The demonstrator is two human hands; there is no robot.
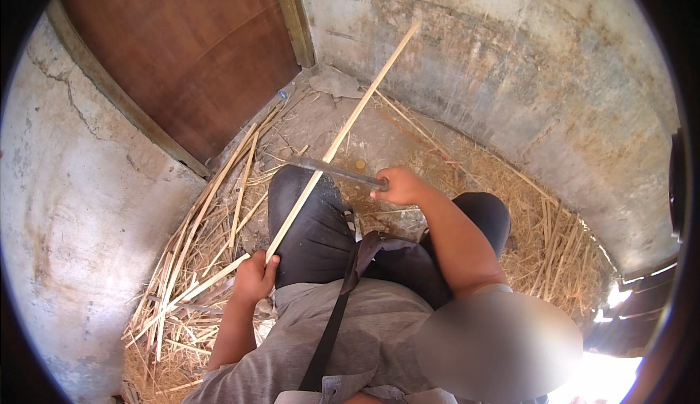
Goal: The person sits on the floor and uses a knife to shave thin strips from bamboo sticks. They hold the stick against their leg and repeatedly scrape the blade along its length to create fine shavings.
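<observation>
My left hand (255, 278) is closed around the lower end of a long pale strip, apparently split bamboo (357, 114). The strip slants up and away to the right, passing over my left thigh toward the far wall. My right hand (402, 187) grips the handle of a long-bladed knife (346, 174). Its dark blade points left and crosses the strip above my left knee (306, 192). Whether the edge bites into the strip cannot be made out. The fingers of my left hand are partly hidden by the hand itself.
Loose bamboo strips (208, 218) are heaped along my left side. Shavings (536, 236) cover the floor to my right. A brown door (182, 47) stands at the far left, and a stained wall (525, 61) curves around the far right. A dark strap (332, 331) crosses my chest.
</observation>
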